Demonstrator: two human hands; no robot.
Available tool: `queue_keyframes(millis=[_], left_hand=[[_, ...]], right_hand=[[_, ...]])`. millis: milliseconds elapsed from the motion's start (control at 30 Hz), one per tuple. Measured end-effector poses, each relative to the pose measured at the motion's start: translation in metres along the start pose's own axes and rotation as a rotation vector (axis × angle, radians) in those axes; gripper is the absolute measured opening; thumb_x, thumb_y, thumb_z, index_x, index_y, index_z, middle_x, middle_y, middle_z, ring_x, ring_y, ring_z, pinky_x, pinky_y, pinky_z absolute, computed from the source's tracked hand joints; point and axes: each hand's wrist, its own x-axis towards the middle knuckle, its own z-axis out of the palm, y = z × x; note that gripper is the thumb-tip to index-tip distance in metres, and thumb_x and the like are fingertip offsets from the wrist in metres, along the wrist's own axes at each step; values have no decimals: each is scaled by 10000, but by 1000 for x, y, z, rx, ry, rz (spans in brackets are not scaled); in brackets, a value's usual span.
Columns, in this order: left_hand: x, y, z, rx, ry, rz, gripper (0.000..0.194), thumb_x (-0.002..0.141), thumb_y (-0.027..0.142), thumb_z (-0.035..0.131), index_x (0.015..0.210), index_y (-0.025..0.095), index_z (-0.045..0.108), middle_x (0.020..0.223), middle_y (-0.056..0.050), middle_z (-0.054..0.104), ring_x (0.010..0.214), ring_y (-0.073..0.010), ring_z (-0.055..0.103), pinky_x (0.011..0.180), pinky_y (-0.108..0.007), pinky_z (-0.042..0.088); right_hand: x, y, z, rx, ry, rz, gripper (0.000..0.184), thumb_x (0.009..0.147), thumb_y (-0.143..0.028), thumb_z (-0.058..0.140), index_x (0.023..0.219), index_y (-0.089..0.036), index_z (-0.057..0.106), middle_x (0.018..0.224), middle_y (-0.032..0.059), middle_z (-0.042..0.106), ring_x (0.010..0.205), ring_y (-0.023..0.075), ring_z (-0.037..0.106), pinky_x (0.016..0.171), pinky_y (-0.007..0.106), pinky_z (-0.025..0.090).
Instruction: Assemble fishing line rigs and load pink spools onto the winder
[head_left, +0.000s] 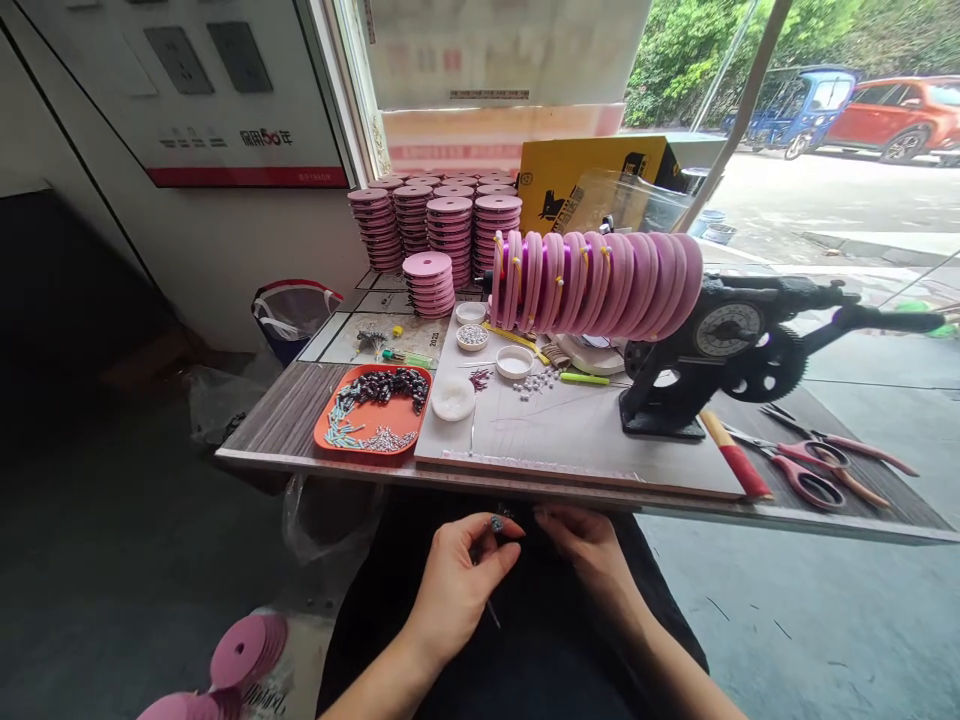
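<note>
My left hand (461,575) is above my lap, just short of the table edge, its fingers curled closed. A thin dark metal rod (493,613) sticks out below its palm, and a small grey-blue piece (496,523) shows at its fingers; I cannot make out its kind. To its right, my right hand (592,550) has thumb and fingers pinched together by the table edge. What that pinch holds, if anything, is too small to see. On the table ahead, an orange tray (322,432) holds black beads, pale blue-green slim pieces and small silvery pieces.
A black hand-cranked winder (660,400) carries a row of pink spools (592,285). More pink spools (450,225) are stacked behind. White dishes (453,398) and loose beads lie on the pale board (555,440). Scissors (806,480) and pliers (870,450) rest at right.
</note>
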Motion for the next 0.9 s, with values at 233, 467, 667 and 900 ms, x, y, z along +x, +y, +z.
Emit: queue_keyframes(millis=[233, 467, 667, 900], left_hand=[[-8, 1, -1, -14, -85, -54, 208, 660, 342, 661, 700, 139, 680, 508, 36, 423, 528, -109, 350, 524, -237, 284], [-26, 12, -15, -86, -102, 18, 262, 713, 375, 626, 588, 146, 608, 625, 20, 424, 601, -111, 376, 583, -234, 302], [-39, 14, -22, -124, -113, 69, 257, 742, 352, 610, 595, 148, 554, 660, 21, 401, 623, -106, 363, 590, -225, 299], [-42, 6, -24, -607, -298, 37, 297, 691, 389, 660, 603, 137, 529, 775, 5, 460, 465, -24, 271, 443, -208, 188]], right_hand=[[-27, -13, 16, 327, -119, 248, 330, 531, -392, 797, 704, -154, 647, 658, 5, 540, 501, 87, 416, 481, 208, 354], [-43, -27, 7, -183, -138, -302, 153, 787, -328, 627, 763, -177, 618, 606, -7, 509, 518, 115, 442, 474, 218, 338], [-46, -59, 11, -1049, -356, -1256, 184, 885, -102, 423, 901, -136, 603, 648, 41, 543, 551, 155, 441, 524, 287, 314], [-46, -49, 24, -973, -339, -1389, 291, 918, -89, 309, 795, -92, 573, 585, 44, 502, 514, 144, 369, 499, 285, 256]])
